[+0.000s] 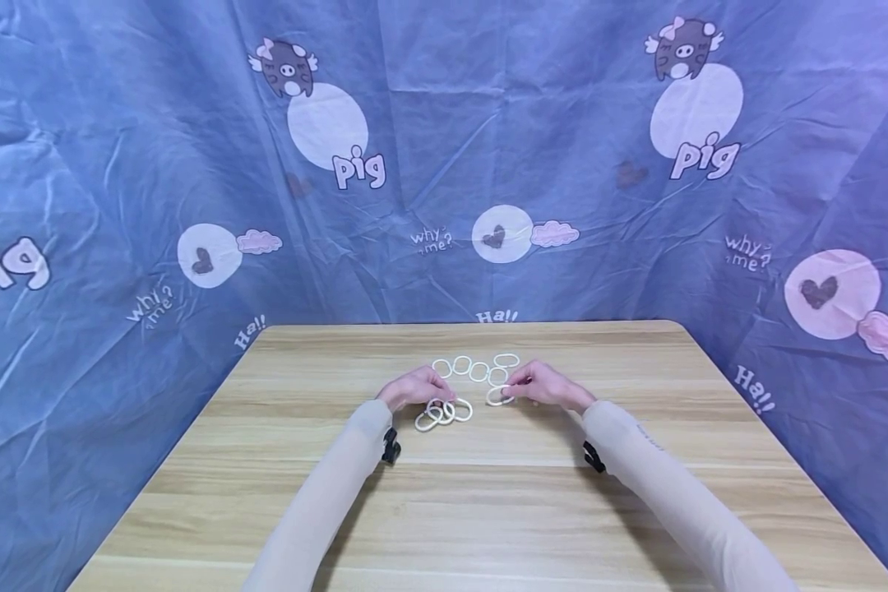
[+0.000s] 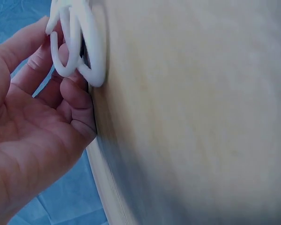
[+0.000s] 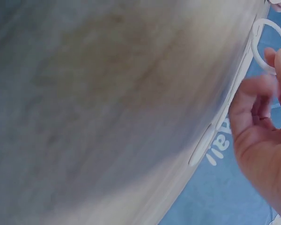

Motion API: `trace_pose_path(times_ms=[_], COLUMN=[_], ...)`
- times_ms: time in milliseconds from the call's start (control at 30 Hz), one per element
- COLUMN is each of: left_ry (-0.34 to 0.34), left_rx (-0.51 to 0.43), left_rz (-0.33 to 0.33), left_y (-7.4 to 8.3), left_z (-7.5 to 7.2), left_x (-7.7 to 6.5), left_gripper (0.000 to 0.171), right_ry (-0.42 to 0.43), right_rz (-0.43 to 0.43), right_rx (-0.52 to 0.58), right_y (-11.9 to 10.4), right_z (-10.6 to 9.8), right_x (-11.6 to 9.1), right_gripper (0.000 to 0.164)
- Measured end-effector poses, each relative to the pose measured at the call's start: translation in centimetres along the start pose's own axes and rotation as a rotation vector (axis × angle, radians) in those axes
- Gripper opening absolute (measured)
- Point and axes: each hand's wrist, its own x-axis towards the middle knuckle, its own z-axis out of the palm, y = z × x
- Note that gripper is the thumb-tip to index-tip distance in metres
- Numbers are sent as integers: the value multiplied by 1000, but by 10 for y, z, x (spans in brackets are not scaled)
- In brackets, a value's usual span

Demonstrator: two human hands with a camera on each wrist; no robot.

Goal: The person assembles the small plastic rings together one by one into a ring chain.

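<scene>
In the head view my left hand [image 1: 416, 386] pinches a short chain of white oval links [image 1: 469, 411], which hangs close over the table. The left wrist view shows the chain links [image 2: 97, 56] overlapping at the thumb and fingertips; one link appears to have a free end beside the thumb. To the right, my right hand [image 1: 542, 385] pinches one separate white link [image 1: 488, 400] by its edge. That single link [image 3: 255, 47] stands raised in the right wrist view, a closed-looking oval. A gap separates it from the chain.
Several loose white links [image 1: 470, 372] lie in a row behind the hands, with another link [image 1: 506, 355] at the row's right end. The wooden table [image 1: 459, 510] ends at a far edge against a blue printed curtain [image 1: 444, 164].
</scene>
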Motion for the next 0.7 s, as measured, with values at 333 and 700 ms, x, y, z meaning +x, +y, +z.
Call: trace_pose_path(times_ms=[333,700], left_ry=[-38,-125], left_rx=[27,52], left_rz=[16,120], left_y=[-2,1], left_z=[0,-1], left_x=[0,-5], left_gripper=[10,18], right_ry=[-97,-157], right_rz=[70,81], right_rx=[155,181], right_y=[1,3], right_z=[3,0], right_x=[0,-2], right_gripper=[21,25])
